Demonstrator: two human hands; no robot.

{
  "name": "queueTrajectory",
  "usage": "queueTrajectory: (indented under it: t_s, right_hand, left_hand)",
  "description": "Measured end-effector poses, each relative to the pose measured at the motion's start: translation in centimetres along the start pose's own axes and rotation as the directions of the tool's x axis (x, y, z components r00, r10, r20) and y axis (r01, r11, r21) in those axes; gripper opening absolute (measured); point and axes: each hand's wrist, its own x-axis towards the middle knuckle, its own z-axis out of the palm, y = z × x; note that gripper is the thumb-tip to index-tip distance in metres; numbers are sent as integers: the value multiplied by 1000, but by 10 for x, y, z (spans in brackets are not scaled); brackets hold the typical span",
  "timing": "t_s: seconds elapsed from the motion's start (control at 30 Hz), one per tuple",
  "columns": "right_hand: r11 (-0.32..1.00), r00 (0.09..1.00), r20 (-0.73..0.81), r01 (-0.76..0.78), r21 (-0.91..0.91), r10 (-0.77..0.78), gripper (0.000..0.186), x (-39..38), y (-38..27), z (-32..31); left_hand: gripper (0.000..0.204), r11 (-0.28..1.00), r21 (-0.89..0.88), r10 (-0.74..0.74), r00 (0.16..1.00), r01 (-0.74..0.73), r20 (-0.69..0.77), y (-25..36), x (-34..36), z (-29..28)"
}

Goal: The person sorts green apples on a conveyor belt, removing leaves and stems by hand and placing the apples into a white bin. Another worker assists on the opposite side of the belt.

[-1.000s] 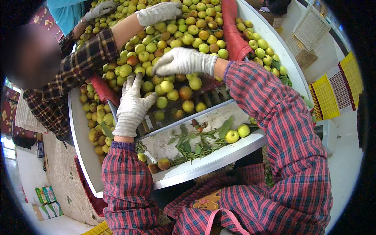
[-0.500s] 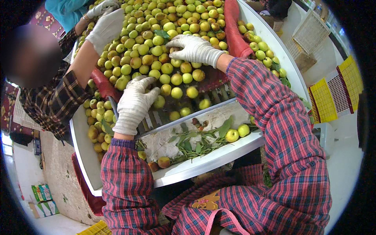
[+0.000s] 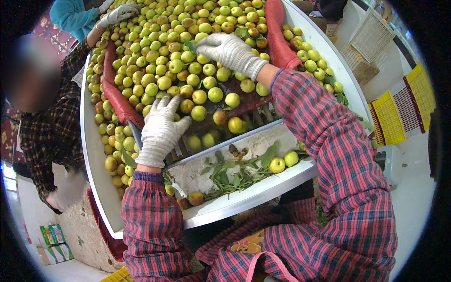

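Note:
Small round yellow-green fruits (image 3: 176,66), some blushed brown-red, cover the sloping bed of a white-sided sorting table (image 3: 85,141). My left hand (image 3: 163,123), in a white knitted glove, lies with fingers spread at the lower left of the heap, its fingertips touching fruits. Above the upper middle of the heap is my right hand (image 3: 230,52), gloved alike. Its fingers are drawn together, with their tips beside a green leaf (image 3: 189,45); whether they pinch it is hidden. Several fruits rest on the dark slatted strip (image 3: 188,152) at the near end.
Red padded dividers (image 3: 278,37) edge the heap. Loose leaves (image 3: 235,171) and a few fruits lie in the white front trough (image 3: 197,178). A co-worker's gloved hand (image 3: 117,15) reaches in at far left. Yellow crates (image 3: 387,123) stand at right.
My right hand has lifted off the fruits and drawn its fingers together beside the leaf. Several fruits have rolled nearer. The co-worker's near arm has swung away from the heap.

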Motion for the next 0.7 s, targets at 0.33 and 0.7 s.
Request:
queueTrajectory:
  t_s: [0.33, 0.7]
  right_hand:
    - [910, 953, 303, 150, -387, -28, 53, -6, 3, 6]
    - [998, 919, 391, 35, 58, -55, 32, -14, -25, 5]
  left_hand:
    - [35, 906, -423, -99, 973, 2, -207, 10, 5, -5]
    - [63, 980, 181, -73, 996, 82, -54, -9, 4, 1]
